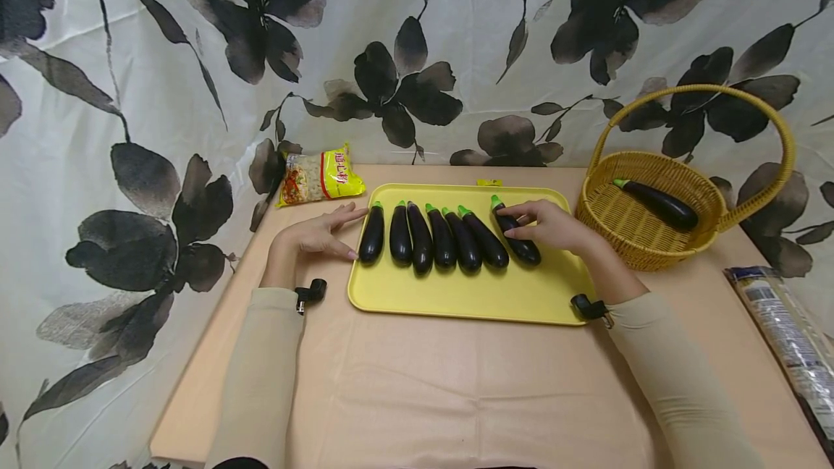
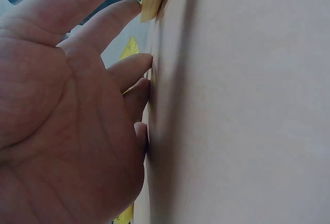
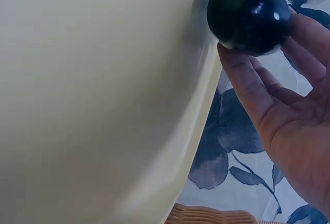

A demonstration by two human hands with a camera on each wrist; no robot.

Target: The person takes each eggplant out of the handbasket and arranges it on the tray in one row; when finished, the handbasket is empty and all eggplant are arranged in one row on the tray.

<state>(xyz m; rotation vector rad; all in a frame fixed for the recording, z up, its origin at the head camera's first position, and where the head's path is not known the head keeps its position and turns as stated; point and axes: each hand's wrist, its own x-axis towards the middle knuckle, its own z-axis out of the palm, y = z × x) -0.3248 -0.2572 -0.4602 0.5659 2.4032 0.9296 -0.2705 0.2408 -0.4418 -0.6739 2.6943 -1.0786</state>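
Several dark purple eggplants with green caps lie side by side on a yellow tray (image 1: 430, 295). My right hand (image 1: 547, 225) holds the rightmost eggplant (image 1: 524, 250), which lies slanted on the tray, a little apart from its neighbour. In the right wrist view the thumb and fingers are around this eggplant (image 3: 250, 18), whose round end faces the camera. At the tray's left edge, my left hand (image 1: 319, 232) touches the rim with its fingers spread, close to the leftmost eggplant (image 1: 372, 236). The left wrist view shows this hand's palm (image 2: 67, 110) with nothing in it.
To the right of the tray stands a wicker basket (image 1: 651, 255) with a tall handle and one eggplant (image 1: 658, 205) inside. A yellow food packet (image 1: 319, 176) lies at the back left. A long plastic package (image 1: 785, 331) is at the right edge, and a floral cloth hangs behind.
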